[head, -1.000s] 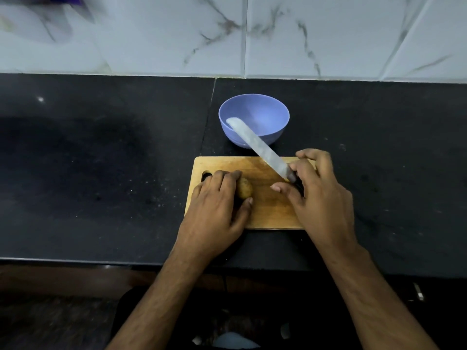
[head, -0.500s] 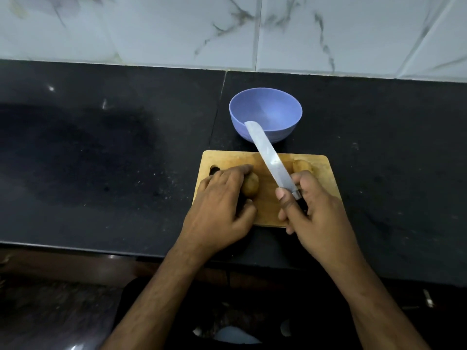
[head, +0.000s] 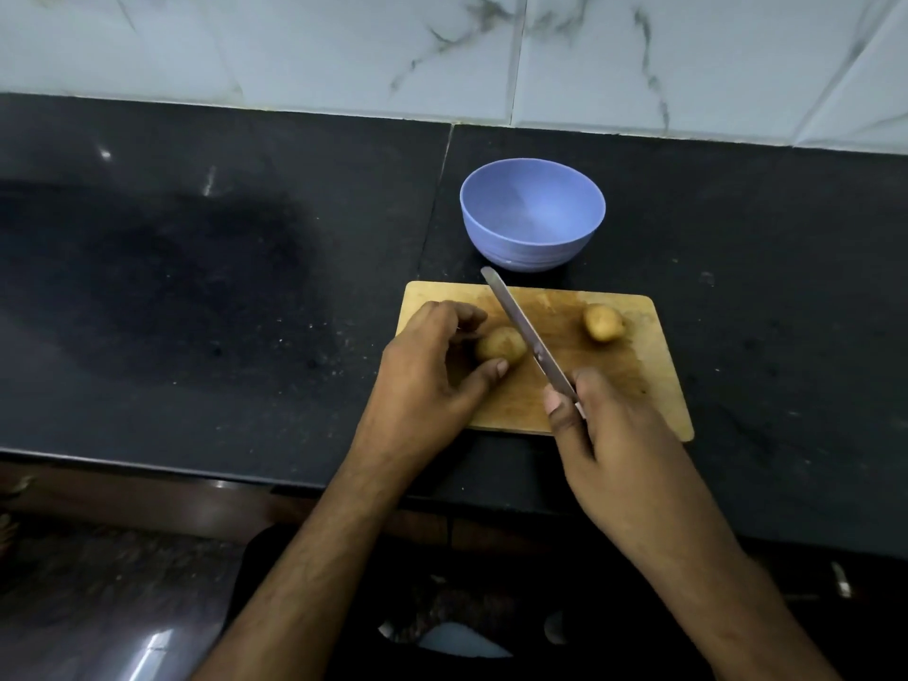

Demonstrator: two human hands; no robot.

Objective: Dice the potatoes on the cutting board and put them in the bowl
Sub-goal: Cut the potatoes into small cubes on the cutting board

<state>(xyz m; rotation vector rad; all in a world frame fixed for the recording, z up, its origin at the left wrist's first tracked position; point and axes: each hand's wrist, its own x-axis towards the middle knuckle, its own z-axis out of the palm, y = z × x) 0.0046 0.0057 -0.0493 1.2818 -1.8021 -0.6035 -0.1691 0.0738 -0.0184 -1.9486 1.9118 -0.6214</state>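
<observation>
Two whole potatoes on a wooden cutting board (head: 658, 385), none cut yet, seen from above on a dark countertop (head: 196, 287). Just beyond the board's far edge, an empty lavender bowl (head: 533, 181), well past the fingertips.

Left hand (head: 432, 380) curled round the nearer potato (head: 500, 344), thumb against its near side and fingers arched over its far-left side, pinning it to the board. Second potato (head: 602, 322) loose near the board's far right corner, apart from both hands.

Right hand (head: 609, 435) wrapped tight around the handle of a knife (head: 525, 331), thumb lying beside the blade's base. Blade slanting away and leftward from that grip, its edge at the right side of the held potato, tip reaching the board's far edge. Hard to tell whether steel already touches skin.

Judged best for the first cut: left fingertips tucked back behind the knuckles, clear of the blade's line; potato halved first, then laid flat side down to stop any rolling; steady downward pressure rather than a chop, given the round, slippery shape. Risk of the potato squirting sideways if held too lightly.
</observation>
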